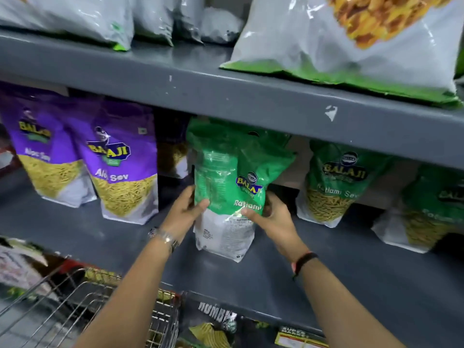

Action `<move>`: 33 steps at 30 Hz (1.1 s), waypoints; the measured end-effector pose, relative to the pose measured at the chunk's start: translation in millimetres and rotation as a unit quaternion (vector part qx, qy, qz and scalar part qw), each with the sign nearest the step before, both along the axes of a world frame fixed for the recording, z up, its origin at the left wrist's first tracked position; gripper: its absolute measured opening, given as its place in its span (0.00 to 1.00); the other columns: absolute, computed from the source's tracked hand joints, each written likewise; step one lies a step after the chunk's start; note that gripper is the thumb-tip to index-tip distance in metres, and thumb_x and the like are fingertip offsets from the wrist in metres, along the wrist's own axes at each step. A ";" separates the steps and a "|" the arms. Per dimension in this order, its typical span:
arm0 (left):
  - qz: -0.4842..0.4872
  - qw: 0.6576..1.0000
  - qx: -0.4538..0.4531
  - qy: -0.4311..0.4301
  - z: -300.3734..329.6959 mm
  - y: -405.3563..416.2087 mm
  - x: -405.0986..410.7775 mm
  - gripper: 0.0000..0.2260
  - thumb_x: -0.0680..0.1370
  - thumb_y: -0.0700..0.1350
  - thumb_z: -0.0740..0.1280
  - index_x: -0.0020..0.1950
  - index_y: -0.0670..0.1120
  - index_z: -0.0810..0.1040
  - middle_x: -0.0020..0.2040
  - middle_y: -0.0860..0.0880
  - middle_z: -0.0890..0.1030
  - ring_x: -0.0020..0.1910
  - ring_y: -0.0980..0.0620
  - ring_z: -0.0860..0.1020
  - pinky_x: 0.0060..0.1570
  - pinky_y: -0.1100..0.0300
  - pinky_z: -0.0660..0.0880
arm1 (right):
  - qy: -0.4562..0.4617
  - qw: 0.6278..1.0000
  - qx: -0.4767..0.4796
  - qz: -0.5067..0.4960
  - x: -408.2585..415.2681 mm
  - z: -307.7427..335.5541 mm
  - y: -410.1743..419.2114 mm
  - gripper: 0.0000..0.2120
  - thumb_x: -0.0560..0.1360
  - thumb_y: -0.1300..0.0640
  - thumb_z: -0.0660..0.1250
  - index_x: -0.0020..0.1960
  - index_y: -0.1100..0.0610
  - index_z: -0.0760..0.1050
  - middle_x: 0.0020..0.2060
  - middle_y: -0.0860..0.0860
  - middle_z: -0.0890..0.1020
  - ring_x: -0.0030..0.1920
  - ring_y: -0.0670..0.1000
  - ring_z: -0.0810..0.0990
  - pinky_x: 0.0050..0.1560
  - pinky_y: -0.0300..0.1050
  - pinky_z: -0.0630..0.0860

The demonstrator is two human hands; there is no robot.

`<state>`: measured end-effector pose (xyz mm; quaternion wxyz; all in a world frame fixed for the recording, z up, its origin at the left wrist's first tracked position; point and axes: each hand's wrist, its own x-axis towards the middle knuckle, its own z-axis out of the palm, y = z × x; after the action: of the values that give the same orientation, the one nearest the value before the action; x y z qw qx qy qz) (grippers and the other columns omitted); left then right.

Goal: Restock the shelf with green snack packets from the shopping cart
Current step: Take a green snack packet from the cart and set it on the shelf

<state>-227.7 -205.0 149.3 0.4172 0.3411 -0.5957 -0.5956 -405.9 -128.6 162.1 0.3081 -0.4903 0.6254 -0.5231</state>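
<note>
— Now, what is happening at the shelf [251, 280]?

— A person stands two green packets [226, 187] upright on the middle shelf, between the purple packs [120, 167] to the left and more green packs [334, 182] to the right. The left hand [187, 209] is clamped on the left edge of the pair, thumb across the front; the right hand [270, 217] grips the right side, thumb pressed on the front and fingers tucked behind.

— How should the step go?

— My judgement: set the white bases flat on the shelf, slide the pair back until they line up with the neighbours, then turn the front one so its logo faces out, since it shows its printed back. Letting go too early could tip them forward.

— What can be read?

— "BALAJI" and "Ratlami" on the held pack; "BALAJI" and "Ratlami Sev" on the green one to the right; "BALAJI" and "Aloo Sev" on the purple. A yellow tag [298, 339] on the lower shelf edge reads "SUPER MARKET". Smaller print is too blurred.

— And the cart [82, 307]?

— Its wire basket sits at lower left, below the arms; what it holds cannot be made out.
</note>
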 end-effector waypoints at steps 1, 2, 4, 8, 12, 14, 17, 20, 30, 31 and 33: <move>-0.015 1.000 -0.001 0.001 -7.2 -3.4 2.0 0.21 0.71 0.35 0.67 0.61 0.47 0.67 0.54 0.49 0.77 0.50 0.60 0.78 0.55 0.61 0.76 | -0.016 0.999 0.022 0.041 -2.9 -5.1 1.5 0.26 0.64 0.62 0.75 0.58 0.54 0.70 0.52 0.51 0.80 0.51 0.49 0.79 0.51 0.38 0.79; -0.041 0.999 -0.003 -0.018 -14.8 -6.5 5.2 0.27 0.67 0.36 0.69 0.64 0.47 0.65 0.54 0.52 0.76 0.47 0.65 0.78 0.51 0.67 0.76 | -0.024 0.995 0.047 0.083 -4.2 -11.3 3.6 0.30 0.64 0.64 0.75 0.60 0.53 0.66 0.52 0.47 0.79 0.52 0.46 0.78 0.49 0.32 0.77; -0.103 0.990 -0.012 -0.092 -25.9 -5.9 8.7 0.35 0.63 0.38 0.72 0.66 0.49 0.60 0.53 0.59 0.74 0.47 0.66 0.76 0.45 0.74 0.76 | -0.026 0.987 0.087 0.136 -3.2 -25.8 8.0 0.32 0.63 0.66 0.75 0.60 0.49 0.62 0.51 0.40 0.76 0.53 0.42 0.76 0.48 0.25 0.74; -0.106 0.980 -0.021 -0.169 -48.6 -4.9 12.2 0.45 0.57 0.48 0.75 0.69 0.49 0.56 0.60 0.56 0.71 0.59 0.58 0.70 0.60 0.65 0.68 | -0.024 0.994 0.066 0.087 6.6 -56.8 15.2 0.30 0.61 0.60 0.77 0.55 0.42 0.66 0.53 0.42 0.78 0.57 0.47 0.77 0.59 0.39 0.75; 0.027 0.989 -0.051 -0.138 -65.0 -3.1 8.6 0.38 0.68 0.39 0.71 0.71 0.47 0.53 0.71 0.54 0.58 0.72 0.50 0.60 0.72 0.51 0.58 | -0.011 1.000 -0.001 -0.004 23.0 -66.6 29.4 0.26 0.58 0.51 0.77 0.50 0.43 0.67 0.49 0.41 0.78 0.45 0.37 0.78 0.45 0.28 0.75; 0.113 0.980 -0.085 -0.139 -69.8 6.4 3.1 0.27 0.73 0.37 0.65 0.70 0.44 0.59 0.69 0.50 0.62 0.71 0.46 0.63 0.72 0.48 0.60 | 0.029 0.999 -0.010 -0.024 27.7 -67.2 36.5 0.21 0.58 0.49 0.74 0.46 0.44 0.68 0.45 0.41 0.77 0.40 0.39 0.77 0.42 0.27 0.73; 0.104 0.994 -0.031 -0.029 -67.5 23.7 0.7 0.25 0.69 0.60 0.64 0.60 0.49 0.69 0.62 0.45 0.73 0.61 0.51 0.72 0.65 0.54 0.69 | 0.038 0.999 -0.017 -0.021 20.6 -66.9 32.1 0.21 0.68 0.58 0.71 0.52 0.41 0.65 0.53 0.41 0.73 0.51 0.41 0.75 0.49 0.31 0.70; 0.042 0.999 -0.025 -0.018 -63.6 32.8 0.2 0.39 0.56 0.74 0.63 0.59 0.53 0.64 0.58 0.54 0.71 0.56 0.64 0.72 0.56 0.70 0.70 | 0.031 0.999 -0.001 0.044 20.5 -66.6 22.5 0.30 0.73 0.60 0.62 0.65 0.39 0.51 0.66 0.38 0.63 0.67 0.44 0.66 0.66 0.36 0.64; -0.011 0.990 -0.024 -0.136 -60.2 -0.6 16.6 0.29 0.62 0.35 0.75 0.54 0.51 0.63 0.49 0.58 0.71 0.49 0.60 0.72 0.42 0.83 0.69 | 0.102 0.989 -0.076 -0.076 12.0 -69.1 42.2 0.19 0.69 0.61 0.68 0.49 0.40 0.67 0.47 0.40 0.74 0.45 0.34 0.76 0.46 0.23 0.70; 0.019 0.992 -0.017 -0.124 -65.7 -4.0 19.3 0.22 0.66 0.32 0.72 0.50 0.50 0.66 0.48 0.54 0.73 0.50 0.55 0.73 0.44 0.80 0.71 | 0.091 0.991 -0.060 -0.076 5.3 -65.3 36.7 0.24 0.68 0.63 0.71 0.54 0.41 0.65 0.51 0.39 0.72 0.49 0.34 0.74 0.51 0.25 0.69; 0.067 0.990 -0.015 -0.122 -73.5 -6.6 22.7 0.12 0.71 0.32 0.66 0.49 0.45 0.71 0.47 0.48 0.76 0.48 0.53 0.75 0.48 0.73 0.74 | 0.066 0.997 -0.003 -0.031 -8.9 -59.1 20.7 0.39 0.64 0.65 0.74 0.67 0.49 0.57 0.63 0.40 0.64 0.62 0.39 0.67 0.63 0.35 0.63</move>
<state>-205.0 -211.7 75.8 0.3851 0.4444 -0.6266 -0.5114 -414.9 -107.9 103.0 0.2479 -0.5054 0.6575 -0.5007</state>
